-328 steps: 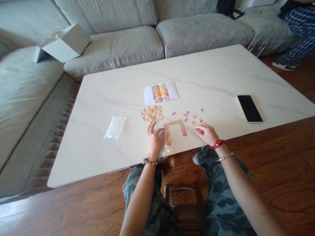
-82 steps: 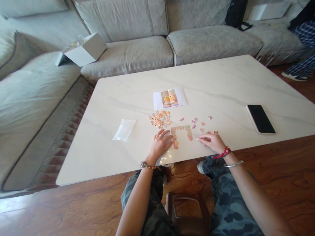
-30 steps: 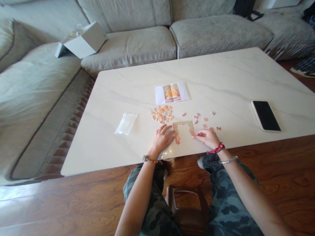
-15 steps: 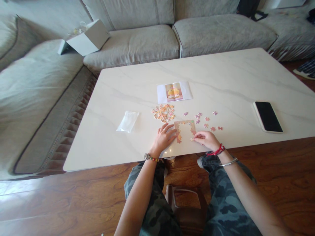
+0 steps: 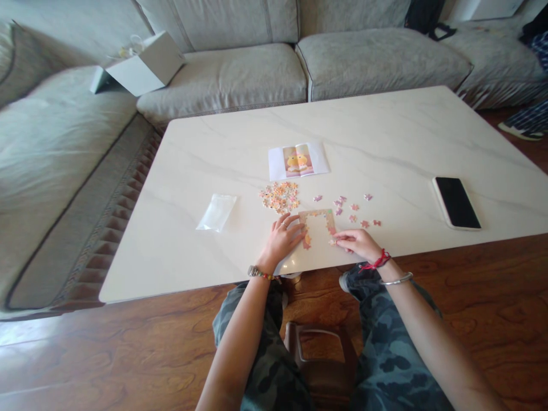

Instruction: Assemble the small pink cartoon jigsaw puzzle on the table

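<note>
A partly built jigsaw frame (image 5: 317, 216) lies near the front edge of the white marble table (image 5: 385, 137). My left hand (image 5: 282, 240) rests flat beside the frame's left side, fingers spread and touching it. My right hand (image 5: 356, 242) pinches a small puzzle piece (image 5: 331, 242) at the frame's lower right corner. A heap of loose pieces (image 5: 280, 197) sits just behind the frame. Several single pieces (image 5: 353, 207) are scattered to the right. The reference picture sheet (image 5: 298, 160) lies further back.
An empty clear plastic bag (image 5: 216, 212) lies left of the heap. A black phone (image 5: 456, 201) rests at the table's right. A grey sofa (image 5: 257, 74) wraps around behind, with a white box (image 5: 137, 63) on it. Another person's leg shows far right (image 5: 528, 123).
My right hand picked a loose piece from the right and carried it left to the frame's lower right corner. My left hand has stayed against the frame's left side.
</note>
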`<act>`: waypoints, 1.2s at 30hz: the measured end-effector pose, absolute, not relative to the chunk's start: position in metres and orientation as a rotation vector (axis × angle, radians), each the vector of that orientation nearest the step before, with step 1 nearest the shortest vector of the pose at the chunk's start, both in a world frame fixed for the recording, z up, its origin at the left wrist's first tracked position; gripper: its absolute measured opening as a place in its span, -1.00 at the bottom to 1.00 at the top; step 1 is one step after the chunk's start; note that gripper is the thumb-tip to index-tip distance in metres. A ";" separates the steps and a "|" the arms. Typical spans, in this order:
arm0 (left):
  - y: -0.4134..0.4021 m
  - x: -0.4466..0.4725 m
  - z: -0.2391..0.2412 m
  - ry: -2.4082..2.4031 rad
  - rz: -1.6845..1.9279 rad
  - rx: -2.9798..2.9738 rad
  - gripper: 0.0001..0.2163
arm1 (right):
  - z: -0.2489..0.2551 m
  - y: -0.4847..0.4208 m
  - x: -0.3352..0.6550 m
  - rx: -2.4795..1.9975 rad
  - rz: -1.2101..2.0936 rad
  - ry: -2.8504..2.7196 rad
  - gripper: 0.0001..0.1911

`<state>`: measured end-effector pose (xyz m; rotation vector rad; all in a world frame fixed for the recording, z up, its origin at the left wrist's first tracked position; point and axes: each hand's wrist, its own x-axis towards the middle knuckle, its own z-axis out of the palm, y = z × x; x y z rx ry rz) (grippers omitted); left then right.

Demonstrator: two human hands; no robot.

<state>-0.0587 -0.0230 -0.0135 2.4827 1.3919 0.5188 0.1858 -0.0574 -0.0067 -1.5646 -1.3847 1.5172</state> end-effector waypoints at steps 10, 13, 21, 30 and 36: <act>-0.021 -0.058 -0.016 1.387 0.552 2.509 -0.73 | -0.006 -0.050 0.245 -1.782 0.817 -1.394 -0.73; -0.019 -0.058 -0.018 1.372 0.544 2.536 -0.74 | -0.013 -0.042 0.274 -1.883 0.546 -1.305 -0.71; -0.015 -0.056 -0.021 1.354 0.567 2.575 -0.75 | -0.019 -0.041 0.286 -1.898 0.344 -1.611 -0.74; -0.018 -0.062 -0.022 1.386 0.611 2.557 -0.75 | -0.026 -0.048 0.280 -1.835 0.364 -1.781 -0.94; -0.020 -0.060 -0.022 1.364 0.634 2.548 -0.75 | -0.018 -0.046 0.266 -1.750 0.303 -1.786 -0.84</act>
